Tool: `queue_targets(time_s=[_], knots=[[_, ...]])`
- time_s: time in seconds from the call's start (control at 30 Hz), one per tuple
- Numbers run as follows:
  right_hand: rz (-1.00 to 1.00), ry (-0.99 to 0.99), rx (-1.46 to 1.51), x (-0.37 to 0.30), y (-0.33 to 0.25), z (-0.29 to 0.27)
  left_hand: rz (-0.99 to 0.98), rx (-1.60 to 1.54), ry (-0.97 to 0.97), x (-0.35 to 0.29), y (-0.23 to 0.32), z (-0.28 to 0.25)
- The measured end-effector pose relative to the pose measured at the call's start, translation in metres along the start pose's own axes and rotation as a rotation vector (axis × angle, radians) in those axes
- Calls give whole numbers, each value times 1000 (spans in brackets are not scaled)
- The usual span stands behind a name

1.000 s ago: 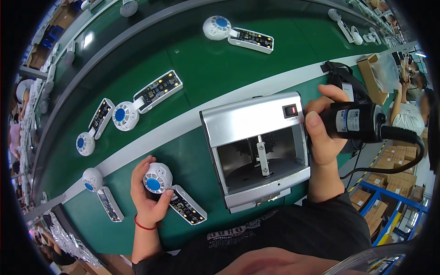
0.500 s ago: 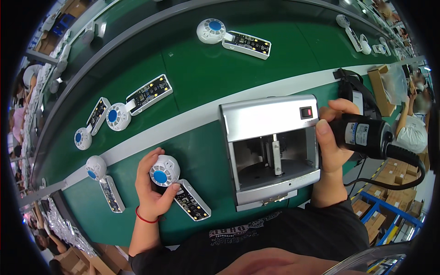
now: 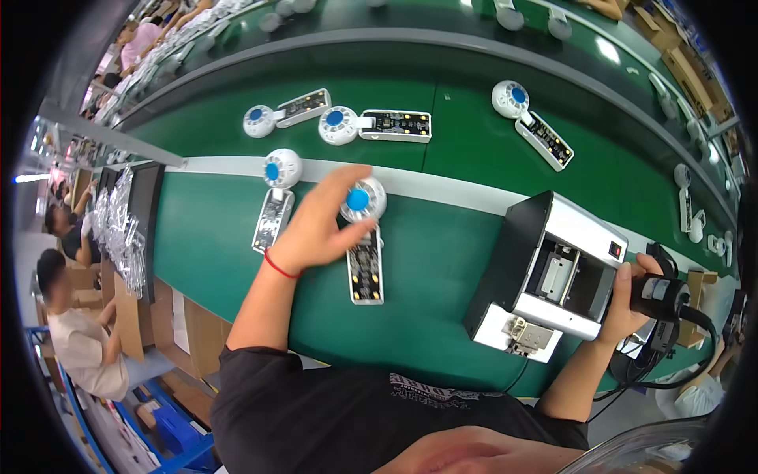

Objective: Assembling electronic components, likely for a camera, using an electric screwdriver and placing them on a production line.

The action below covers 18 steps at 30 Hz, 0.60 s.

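White device [image 3: 365, 265], one of five blue-centred, head held by half-curled left hand [image 3: 317, 227]; right hand [image 3: 622, 310] wraps one black cylinder [image 3: 673, 298], label [image 3: 654, 287] too small to read.

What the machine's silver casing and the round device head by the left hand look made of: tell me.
Silver casing: probably metal, smooth satin finish, judging by its even sheen; coated plastic can't be ruled out.
Round device head: likely moulded plastic, white, with openings around a blue disc whose material is unclear.

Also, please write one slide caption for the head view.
Left hand curved around a white circuit-board unit with round head; right hand beside a benchtop machine and black cylinder.
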State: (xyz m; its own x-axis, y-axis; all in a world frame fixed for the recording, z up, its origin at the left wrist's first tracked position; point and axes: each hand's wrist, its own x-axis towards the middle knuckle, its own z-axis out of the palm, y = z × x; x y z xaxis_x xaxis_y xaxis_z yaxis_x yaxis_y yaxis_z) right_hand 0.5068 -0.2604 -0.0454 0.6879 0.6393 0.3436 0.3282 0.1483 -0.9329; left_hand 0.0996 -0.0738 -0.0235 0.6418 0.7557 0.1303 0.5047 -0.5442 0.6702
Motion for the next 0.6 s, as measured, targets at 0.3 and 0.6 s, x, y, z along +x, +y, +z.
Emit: queue_targets(time_s=[0.3,0.6], knots=[[-114,103,117,-33,33,-3,323,353,97,-5,-43,12],[-76,143,180,-46,13,1,-48,412,85,199,27,95]])
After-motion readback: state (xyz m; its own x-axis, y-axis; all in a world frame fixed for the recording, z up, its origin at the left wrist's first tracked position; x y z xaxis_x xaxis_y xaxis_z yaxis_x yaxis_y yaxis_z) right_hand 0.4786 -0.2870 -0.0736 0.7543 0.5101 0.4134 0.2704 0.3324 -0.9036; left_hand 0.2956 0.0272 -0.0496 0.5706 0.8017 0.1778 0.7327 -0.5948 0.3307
